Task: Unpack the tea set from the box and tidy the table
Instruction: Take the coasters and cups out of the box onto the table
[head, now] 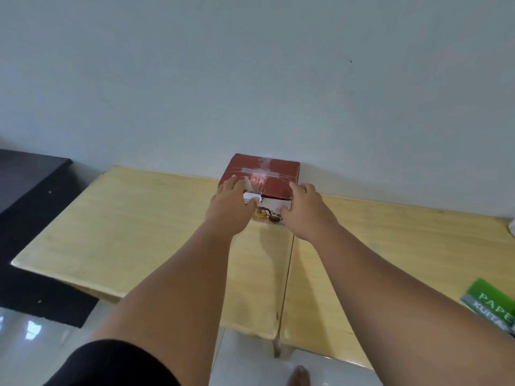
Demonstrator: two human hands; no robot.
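A dark red cardboard box (267, 171) with white lettering on its lid and a picture of a tea set on its front stands closed at the far edge of the light wooden table (133, 232), against the wall. My left hand (230, 206) rests on the box's near left corner, fingers over the lid and thumb on the front face. On the near right corner lies my right hand (303, 210), fingers curled over the lid's edge. Both hands touch the box; I cannot tell whether they grip it.
A second wooden table (404, 260) adjoins on the right, with a seam between the two. A green paper pack (493, 305) lies at the right edge. A black cabinet (30, 190) stands to the left. Glossy floor tiles show below, with my foot (299, 376) visible.
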